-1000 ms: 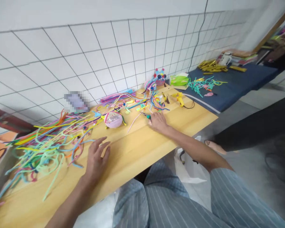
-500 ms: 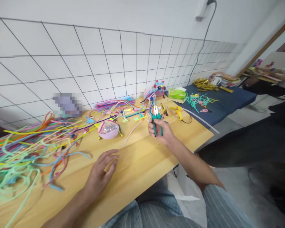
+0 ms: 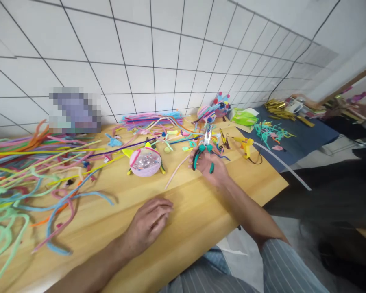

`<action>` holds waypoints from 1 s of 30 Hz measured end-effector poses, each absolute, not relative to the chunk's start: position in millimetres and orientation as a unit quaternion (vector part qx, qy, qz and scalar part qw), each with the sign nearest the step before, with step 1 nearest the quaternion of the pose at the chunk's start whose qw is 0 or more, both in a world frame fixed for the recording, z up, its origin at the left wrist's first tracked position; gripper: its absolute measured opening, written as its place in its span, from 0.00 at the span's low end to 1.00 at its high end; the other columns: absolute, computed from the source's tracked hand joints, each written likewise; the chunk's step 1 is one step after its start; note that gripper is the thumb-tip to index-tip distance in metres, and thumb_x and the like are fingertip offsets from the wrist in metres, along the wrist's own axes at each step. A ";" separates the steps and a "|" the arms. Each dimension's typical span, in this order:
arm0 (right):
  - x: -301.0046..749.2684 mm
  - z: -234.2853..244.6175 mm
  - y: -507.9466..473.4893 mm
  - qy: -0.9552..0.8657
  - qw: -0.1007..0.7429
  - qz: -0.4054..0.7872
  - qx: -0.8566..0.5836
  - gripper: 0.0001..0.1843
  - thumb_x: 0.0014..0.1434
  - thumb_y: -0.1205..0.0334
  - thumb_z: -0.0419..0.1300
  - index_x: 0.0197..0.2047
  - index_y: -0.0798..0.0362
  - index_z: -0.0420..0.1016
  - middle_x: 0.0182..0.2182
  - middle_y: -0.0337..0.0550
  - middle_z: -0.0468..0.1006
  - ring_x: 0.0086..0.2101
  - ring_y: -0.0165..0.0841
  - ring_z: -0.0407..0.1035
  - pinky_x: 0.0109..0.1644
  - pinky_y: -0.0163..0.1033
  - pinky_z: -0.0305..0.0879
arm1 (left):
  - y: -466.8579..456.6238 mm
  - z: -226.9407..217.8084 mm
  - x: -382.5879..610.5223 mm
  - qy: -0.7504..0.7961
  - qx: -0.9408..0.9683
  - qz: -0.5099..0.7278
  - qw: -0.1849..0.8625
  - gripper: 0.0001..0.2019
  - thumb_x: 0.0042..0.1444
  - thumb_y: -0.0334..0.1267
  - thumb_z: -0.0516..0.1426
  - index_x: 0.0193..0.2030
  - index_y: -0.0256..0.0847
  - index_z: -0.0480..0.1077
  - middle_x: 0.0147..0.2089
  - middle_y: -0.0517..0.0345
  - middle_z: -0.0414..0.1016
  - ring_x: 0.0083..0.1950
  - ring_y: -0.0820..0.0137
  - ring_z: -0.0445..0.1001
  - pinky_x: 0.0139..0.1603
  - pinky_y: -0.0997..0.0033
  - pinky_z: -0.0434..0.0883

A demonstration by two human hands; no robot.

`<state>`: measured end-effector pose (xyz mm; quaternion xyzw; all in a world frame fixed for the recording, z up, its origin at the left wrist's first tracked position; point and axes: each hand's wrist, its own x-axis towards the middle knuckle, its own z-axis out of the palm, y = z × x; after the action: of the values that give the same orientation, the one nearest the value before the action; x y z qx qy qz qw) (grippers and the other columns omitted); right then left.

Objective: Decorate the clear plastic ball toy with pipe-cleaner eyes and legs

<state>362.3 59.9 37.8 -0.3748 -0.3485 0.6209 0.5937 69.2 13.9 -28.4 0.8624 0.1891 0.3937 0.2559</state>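
Observation:
My right hand point(image 3: 211, 167) is closed round the teal handles of a pair of pliers point(image 3: 203, 149), raised a little above the wooden table point(image 3: 183, 219) with the metal jaws pointing away from me. My left hand point(image 3: 149, 223) lies on the bare wood near the front edge, fingers curled loosely downward and holding nothing. A pink and clear dome-shaped craft piece point(image 3: 145, 161) sits between the hands, further back. Loose pipe cleaners point(image 3: 33, 171) in many colours spread over the left of the table.
A yellow glue gun point(image 3: 246, 145) lies right of the pliers. A stack of pipe cleaners point(image 3: 152, 120) and a small colourful figure point(image 3: 220, 106) stand by the tiled wall. A blue surface point(image 3: 295, 136) with green pipe cleaners adjoins at the right. Another person's dark clothing point(image 3: 332, 195) is at right.
My right hand picked the pliers up from among the pipe cleaners and now holds them above the table. My left hand slid right along the wood and its fingers curled.

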 end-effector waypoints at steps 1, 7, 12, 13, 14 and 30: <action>363.5 34.1 60.9 -0.341 0.590 0.627 -0.377 0.17 0.53 0.52 0.72 0.42 0.48 0.76 0.29 0.34 0.74 0.25 0.29 0.67 0.26 0.33 0.65 | 14.4 -27.1 69.5 0.191 0.861 0.393 0.261 0.13 0.69 0.23 0.55 0.53 0.42 0.74 0.49 0.51 0.84 0.51 0.71 0.84 0.56 0.74 0.80; 371.4 14.9 62.7 -0.329 0.615 0.602 -0.389 0.14 0.54 0.55 0.71 0.41 0.48 0.74 0.29 0.34 0.74 0.25 0.28 0.66 0.26 0.34 0.64 | 15.1 -26.7 70.1 0.201 0.859 0.392 0.261 0.12 0.71 0.24 0.56 0.53 0.42 0.74 0.48 0.53 0.85 0.50 0.72 0.85 0.55 0.76 0.79; 371.2 6.3 65.4 -0.332 0.611 0.604 -0.390 0.16 0.52 0.52 0.71 0.41 0.48 0.75 0.28 0.34 0.74 0.25 0.29 0.66 0.25 0.34 0.62 | 15.9 -31.6 68.8 0.203 0.859 0.387 0.266 0.10 0.71 0.26 0.56 0.52 0.42 0.76 0.48 0.54 0.85 0.50 0.73 0.85 0.55 0.77 0.79; 371.3 5.2 65.6 -0.330 0.612 0.598 -0.397 0.15 0.53 0.53 0.71 0.40 0.49 0.75 0.27 0.33 0.73 0.24 0.28 0.64 0.24 0.33 0.59 | 16.0 -32.0 68.7 0.204 0.860 0.386 0.265 0.10 0.71 0.26 0.57 0.52 0.42 0.76 0.48 0.54 0.85 0.50 0.73 0.85 0.55 0.77 0.79; 371.6 4.3 65.9 -0.328 0.618 0.590 -0.403 0.15 0.53 0.53 0.71 0.39 0.49 0.74 0.26 0.33 0.72 0.23 0.27 0.63 0.22 0.33 0.56 | 16.2 -32.2 68.6 0.206 0.860 0.385 0.264 0.10 0.71 0.26 0.57 0.52 0.42 0.76 0.47 0.54 0.85 0.49 0.73 0.86 0.55 0.77 0.80; 356.0 8.4 54.3 -0.323 0.615 0.621 -0.365 0.23 0.48 0.59 0.73 0.49 0.46 0.80 0.35 0.37 0.81 0.36 0.33 0.72 0.40 0.39 0.66 | 23.5 -29.1 56.2 0.223 0.886 0.348 0.210 0.08 0.76 0.39 0.56 0.50 0.46 0.78 0.45 0.56 0.88 0.44 0.72 0.89 0.50 0.81 0.83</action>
<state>356.0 54.3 8.4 -0.3648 -0.3227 0.6206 0.6145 56.2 23.5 -29.1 0.8860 0.2232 0.3481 0.2098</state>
